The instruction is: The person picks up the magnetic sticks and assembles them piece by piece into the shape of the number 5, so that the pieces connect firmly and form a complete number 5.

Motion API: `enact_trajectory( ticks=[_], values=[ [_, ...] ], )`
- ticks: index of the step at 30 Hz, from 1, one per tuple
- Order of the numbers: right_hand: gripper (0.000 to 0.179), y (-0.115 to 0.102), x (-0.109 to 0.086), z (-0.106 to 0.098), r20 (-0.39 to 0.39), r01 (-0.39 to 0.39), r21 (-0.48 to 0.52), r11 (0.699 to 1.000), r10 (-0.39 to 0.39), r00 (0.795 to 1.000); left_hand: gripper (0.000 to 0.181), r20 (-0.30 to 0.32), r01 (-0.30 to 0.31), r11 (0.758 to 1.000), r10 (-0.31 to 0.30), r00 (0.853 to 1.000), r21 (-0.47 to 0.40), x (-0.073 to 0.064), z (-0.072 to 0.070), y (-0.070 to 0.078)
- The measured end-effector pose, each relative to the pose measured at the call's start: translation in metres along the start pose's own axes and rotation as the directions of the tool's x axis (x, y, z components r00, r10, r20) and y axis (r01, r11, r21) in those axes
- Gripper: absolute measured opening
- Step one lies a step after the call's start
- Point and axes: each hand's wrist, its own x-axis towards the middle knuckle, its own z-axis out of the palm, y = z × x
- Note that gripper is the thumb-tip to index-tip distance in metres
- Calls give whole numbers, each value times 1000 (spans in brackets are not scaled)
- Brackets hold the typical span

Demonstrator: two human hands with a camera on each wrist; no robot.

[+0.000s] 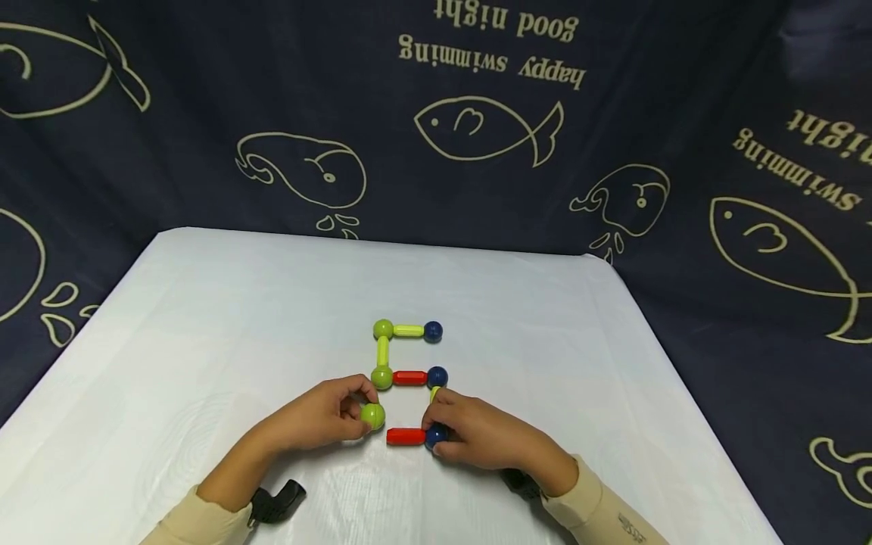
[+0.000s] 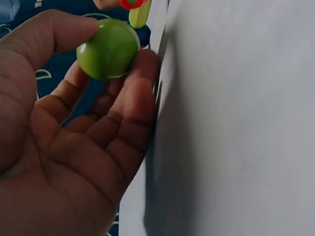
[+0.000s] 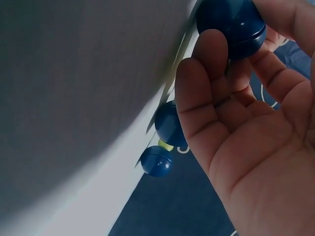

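My left hand pinches a green ball between thumb and fingers, left of the rods; the left wrist view shows this green ball close up. With its fingers round it, my right hand grips a blue ball that is partly covered in the head view. From that ball a red rod points left, its free end near the green ball. A yellow-green rod, mostly hidden by my right fingers, runs up to another blue ball.
Farther up, a red rod joins that blue ball to a green ball. Yellow-green rods continue through an upper green ball to an end blue ball. A white-covered table meets a dark fish-print cloth behind.
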Motion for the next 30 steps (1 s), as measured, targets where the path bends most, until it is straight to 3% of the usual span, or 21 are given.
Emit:
enact_trajectory(
  ticks=[3,9,19,30],
  values=[
    [19,0,1,0,3,8,0,1000,-8,1000,32,18,-8,1000,8,1000,10,-1,4,1],
    [18,-1,2,-2,9,7,-4,1000,-7,1000,31,-11,11,997,-10,1000,78,0,7,2],
    [19,-1,-1,0,10,-25,11,1000,25,1000,29,34,10,989,-16,999,151,1,7,1],
    [19,-2,0,-1,8,-25,2,1000,25,1000,27,48,9,983,-18,999,181,1,7,0]
  ],
)
